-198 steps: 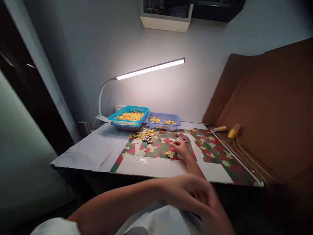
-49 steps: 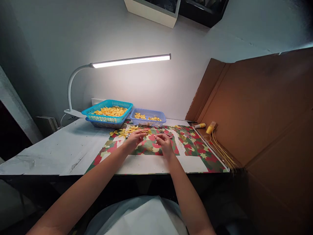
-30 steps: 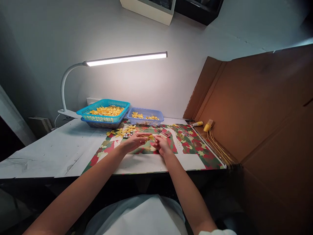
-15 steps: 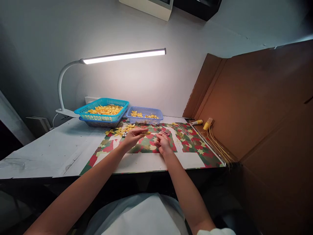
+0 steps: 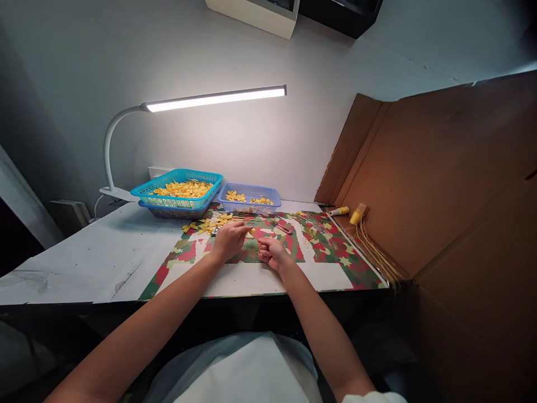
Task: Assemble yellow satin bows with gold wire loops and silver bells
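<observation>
My left hand (image 5: 230, 242) is closed above the patterned sheet, fingers pinched on a small yellow ribbon bow (image 5: 250, 233), mostly hidden behind the fingertips. Just to its right, my right hand (image 5: 273, 253) is curled with thumb and forefinger together; anything thin between them is too small to make out. Loose yellow ribbon bows (image 5: 207, 225) lie in a pile beyond the left hand. A pair of pink-handled thread snips (image 5: 282, 228) rests behind the right hand.
A turquoise basket (image 5: 178, 202) heaped with yellow bows sits on another basket. Beside it stands a periwinkle basket (image 5: 249, 207) with fewer. An LED lamp (image 5: 218, 98) reaches overhead. Cardboard (image 5: 419, 168) walls the right side, near thread spools (image 5: 339, 211) and yellow cords (image 5: 373, 252).
Both hands have come slightly lower and nearer to me, the right one also shifting left. The left hand has turned, so less of the yellow piece shows.
</observation>
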`<move>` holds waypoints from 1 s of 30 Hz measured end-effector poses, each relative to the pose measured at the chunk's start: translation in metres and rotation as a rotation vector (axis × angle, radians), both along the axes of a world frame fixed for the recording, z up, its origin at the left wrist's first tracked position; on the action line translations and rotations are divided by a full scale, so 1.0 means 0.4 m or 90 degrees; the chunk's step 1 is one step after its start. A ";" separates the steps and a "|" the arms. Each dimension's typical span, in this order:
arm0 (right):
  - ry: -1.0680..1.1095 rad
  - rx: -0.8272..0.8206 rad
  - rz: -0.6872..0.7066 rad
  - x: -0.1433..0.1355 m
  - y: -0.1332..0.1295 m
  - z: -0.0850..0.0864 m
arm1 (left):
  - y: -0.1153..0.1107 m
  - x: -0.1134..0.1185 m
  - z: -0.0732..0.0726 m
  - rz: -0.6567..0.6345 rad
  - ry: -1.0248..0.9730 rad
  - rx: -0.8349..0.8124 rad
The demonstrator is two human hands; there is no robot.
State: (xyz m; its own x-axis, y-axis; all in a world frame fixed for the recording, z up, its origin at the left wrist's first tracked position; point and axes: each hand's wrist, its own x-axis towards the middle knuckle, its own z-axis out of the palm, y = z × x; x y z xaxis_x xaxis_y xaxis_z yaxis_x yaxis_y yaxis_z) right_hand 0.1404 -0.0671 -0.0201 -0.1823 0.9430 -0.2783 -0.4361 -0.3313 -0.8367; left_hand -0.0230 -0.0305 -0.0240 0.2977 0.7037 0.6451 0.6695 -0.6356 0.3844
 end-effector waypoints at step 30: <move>0.082 0.022 0.094 -0.025 0.003 -0.026 | 0.016 0.025 -0.020 0.062 -0.271 -0.126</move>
